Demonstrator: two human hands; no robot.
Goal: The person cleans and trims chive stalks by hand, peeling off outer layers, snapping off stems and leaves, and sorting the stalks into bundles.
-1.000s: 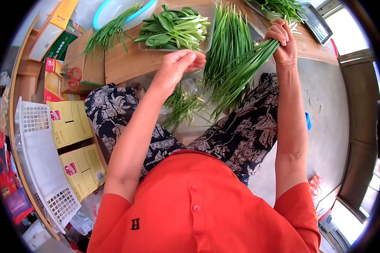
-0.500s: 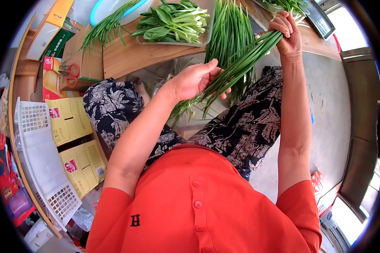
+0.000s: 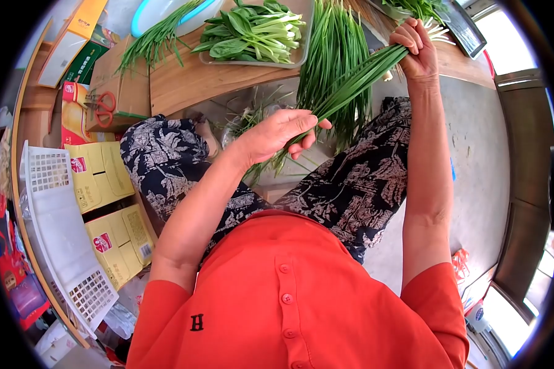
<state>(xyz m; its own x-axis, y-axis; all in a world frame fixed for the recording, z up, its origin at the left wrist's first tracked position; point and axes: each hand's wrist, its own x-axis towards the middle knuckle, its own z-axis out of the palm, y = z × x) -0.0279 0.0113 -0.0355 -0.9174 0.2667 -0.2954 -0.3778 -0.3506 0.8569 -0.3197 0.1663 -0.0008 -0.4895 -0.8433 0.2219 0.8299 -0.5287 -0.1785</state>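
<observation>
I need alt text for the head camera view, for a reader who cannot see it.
A person in a red shirt holds a bunch of chives, the right hand gripping near its white ends and the left hand loosely around its leaves. Beyond, more chives hang over the edge of a wooden table beside a clear container of leafy greens.

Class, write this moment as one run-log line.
right hand grips chive bundle near white ends | left hand curled around its leaves | leafy greens in clear tray

green stalks (image 3: pixel 363 74) with white ends (image 3: pixel 438 32); red shirt (image 3: pixel 240 277); dark trousers (image 3: pixel 357 178) printed with pale plants; yellow cartons (image 3: pixel 114 178).
</observation>
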